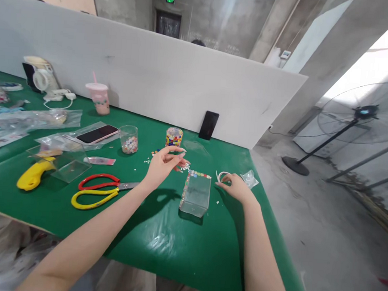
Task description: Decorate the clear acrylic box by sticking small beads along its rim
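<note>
My left hand (163, 164) hovers above the green table (159, 246), its fingers curled in a loose pinch over a scatter of small coloured tiles (183, 167); what it pinches is too small to make out. A clear box (196, 194) with coloured tiles along its top edge stands just right of that hand. My right hand (236, 187) rests on the table beside a small white ring of tape (221, 176), fingers curled against it. A small clear bag (250, 178) lies just past it.
Red and yellow scissors (99, 191), a yellow cutter (32, 175), a clear tray (63, 160), a phone (97, 134), two cups of tiles (129, 139) (174, 137), a pink drink cup (98, 97) and a black phone (208, 125) leaning on the white partition. A floor fan (360, 114) stands right.
</note>
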Demonstrator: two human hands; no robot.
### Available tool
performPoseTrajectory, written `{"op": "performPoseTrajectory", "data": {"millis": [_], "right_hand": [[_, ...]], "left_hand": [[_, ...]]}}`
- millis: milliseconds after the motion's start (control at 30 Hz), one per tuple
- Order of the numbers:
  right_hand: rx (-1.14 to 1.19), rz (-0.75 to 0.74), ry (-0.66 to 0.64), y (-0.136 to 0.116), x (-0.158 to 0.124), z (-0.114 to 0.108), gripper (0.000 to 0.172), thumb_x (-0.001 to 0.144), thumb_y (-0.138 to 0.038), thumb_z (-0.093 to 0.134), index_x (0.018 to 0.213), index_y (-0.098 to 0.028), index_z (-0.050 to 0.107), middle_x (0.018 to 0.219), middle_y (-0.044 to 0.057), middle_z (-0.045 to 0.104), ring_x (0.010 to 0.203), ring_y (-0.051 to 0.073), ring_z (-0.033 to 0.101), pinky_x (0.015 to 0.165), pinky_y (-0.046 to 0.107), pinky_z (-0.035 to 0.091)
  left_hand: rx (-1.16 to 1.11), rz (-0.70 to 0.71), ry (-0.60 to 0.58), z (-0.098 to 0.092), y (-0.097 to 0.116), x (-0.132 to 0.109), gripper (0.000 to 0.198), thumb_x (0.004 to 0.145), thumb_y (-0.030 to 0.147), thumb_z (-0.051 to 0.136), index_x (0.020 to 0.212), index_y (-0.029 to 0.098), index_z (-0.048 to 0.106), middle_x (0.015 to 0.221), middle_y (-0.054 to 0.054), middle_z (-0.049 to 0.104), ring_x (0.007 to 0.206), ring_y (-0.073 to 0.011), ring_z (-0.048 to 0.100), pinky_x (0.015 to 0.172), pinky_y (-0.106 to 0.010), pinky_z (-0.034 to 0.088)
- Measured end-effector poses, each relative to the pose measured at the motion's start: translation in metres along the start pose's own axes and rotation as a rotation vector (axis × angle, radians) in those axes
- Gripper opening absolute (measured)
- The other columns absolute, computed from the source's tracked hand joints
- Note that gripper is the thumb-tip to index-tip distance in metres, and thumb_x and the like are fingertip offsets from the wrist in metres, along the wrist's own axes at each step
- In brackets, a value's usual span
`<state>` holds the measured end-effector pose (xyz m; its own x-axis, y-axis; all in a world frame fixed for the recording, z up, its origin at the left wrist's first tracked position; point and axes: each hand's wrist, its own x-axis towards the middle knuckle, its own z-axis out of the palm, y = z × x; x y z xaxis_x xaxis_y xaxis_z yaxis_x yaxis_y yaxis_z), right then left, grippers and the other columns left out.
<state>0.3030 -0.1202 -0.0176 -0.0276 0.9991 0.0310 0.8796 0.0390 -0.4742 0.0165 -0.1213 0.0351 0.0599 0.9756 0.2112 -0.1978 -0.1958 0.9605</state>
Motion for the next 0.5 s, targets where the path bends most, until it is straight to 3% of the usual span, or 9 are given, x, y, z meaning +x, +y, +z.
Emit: {"op": "performPoseTrajectory", "data": {"millis": [100,167,300,333,400,500], "right_hand": [[0.1,-0.007,0.045,-0.03,-0.012,-0.028,0.026,0.095,-0.038,0.062,0.109,-0.016,0.067,0.117,0.009,0.068,0.105,0.022,0.066,0.094,0.046,0.054],[0.215,-0.07,0.087,-0.063,-0.026,-0.05,0.034,0.098,-0.046,0.053,0.104,-0.016,0.069,0.117,0.015,0.069,0.107,0.024,0.066,0.096,0.043,0.053],[0.491,-0.254,-0.047,-0.133,-0.065,-0.086,0.07,0.102,-0.059,0.015,0.092,-0.02,0.073,0.08,0.006,0.075,0.071,0.016,0.071,0.067,0.029,0.058],[0.672,-0.293,-0.087,-0.146,-0.074,-0.091,0.069,0.102,-0.06,0.019,0.092,-0.02,0.073,0.079,0.007,0.074,0.07,0.016,0.07,0.063,0.027,0.057],[0.882,-0.377,-0.038,-0.166,-0.09,-0.096,0.058,0.102,-0.059,0.029,0.096,-0.023,0.075,0.081,0.005,0.074,0.073,0.015,0.07,0.061,0.025,0.057],[1.006,-0.485,0.175,-0.181,-0.105,-0.095,0.047,0.102,-0.053,0.037,0.097,-0.027,0.076,0.078,0.002,0.072,0.066,0.013,0.065,0.055,0.024,0.054]], "left_hand": [[0.026,0.081,-0.008,0.015,0.02,-0.01,0.032,0.079,0.043,0.078,0.095,0.018,0.067,0.075,-0.004,0.079,0.077,-0.0217,0.077,0.065,-0.027,0.058],[0.041,0.141,-0.031,0.027,0.039,-0.019,0.023,0.083,0.038,0.076,0.094,0.019,0.07,0.078,-0.004,0.08,0.083,-0.0208,0.078,0.074,-0.028,0.059],[0.087,0.346,-0.042,0.049,0.078,-0.037,0.011,0.09,0.03,0.07,0.097,0.022,0.073,0.097,-0.001,0.081,0.085,-0.0174,0.078,0.088,-0.03,0.059],[0.115,0.43,-0.019,0.054,0.085,-0.041,0.011,0.091,0.028,0.069,0.1,0.024,0.073,0.099,0.001,0.081,0.085,-0.0169,0.078,0.095,-0.032,0.057],[0.209,0.607,-0.002,0.06,0.096,-0.047,0.013,0.094,0.022,0.066,0.105,0.026,0.072,0.101,0.004,0.081,0.098,-0.0175,0.077,0.113,-0.037,0.045],[0.43,0.833,-0.035,0.06,0.106,-0.055,0.021,0.097,0.013,0.059,0.11,0.025,0.07,0.112,0.004,0.079,0.126,-0.019,0.064,0.123,-0.04,0.033]]}}
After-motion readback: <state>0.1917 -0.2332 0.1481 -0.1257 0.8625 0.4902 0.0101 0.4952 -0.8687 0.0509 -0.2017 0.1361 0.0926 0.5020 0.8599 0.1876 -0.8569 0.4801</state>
